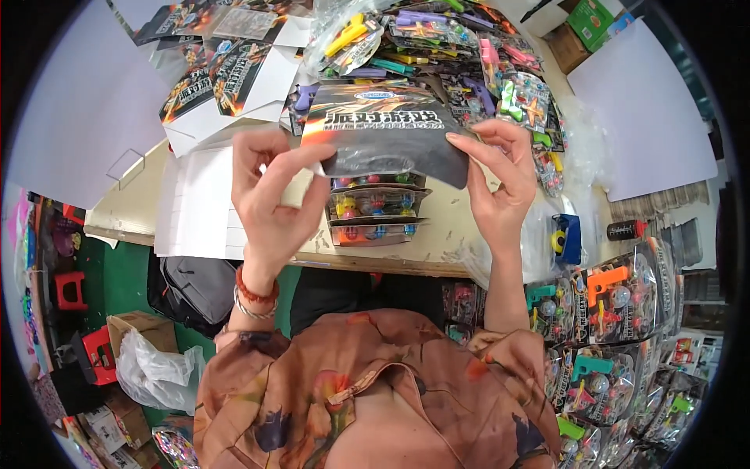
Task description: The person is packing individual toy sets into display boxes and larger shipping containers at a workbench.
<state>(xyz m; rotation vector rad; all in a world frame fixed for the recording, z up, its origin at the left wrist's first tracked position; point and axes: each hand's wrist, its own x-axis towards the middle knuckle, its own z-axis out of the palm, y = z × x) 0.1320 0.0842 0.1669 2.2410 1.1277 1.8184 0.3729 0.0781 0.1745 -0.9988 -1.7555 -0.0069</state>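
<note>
My left hand [273, 187] and my right hand [500, 176] hold a black printed packaging card [383, 148] between them by its two lower corners. Thumbs and fingers pinch it, and it bends a little along its lower edge. Orange flame print and a blue-and-white oval mark its upper part. Under the card, at the table's near edge, stands a row of blister packs [376, 209] with small coloured toys behind clear plastic. The card hides the far end of that row.
Toy-gun packs [437, 39] heap up at the table's back. Printed cards [234, 74] and white sheets [199, 203] lie left. A blue tape dispenser [566, 238] sits right, above stacked packs [601, 367]. A dark backpack [195, 289] rests below left.
</note>
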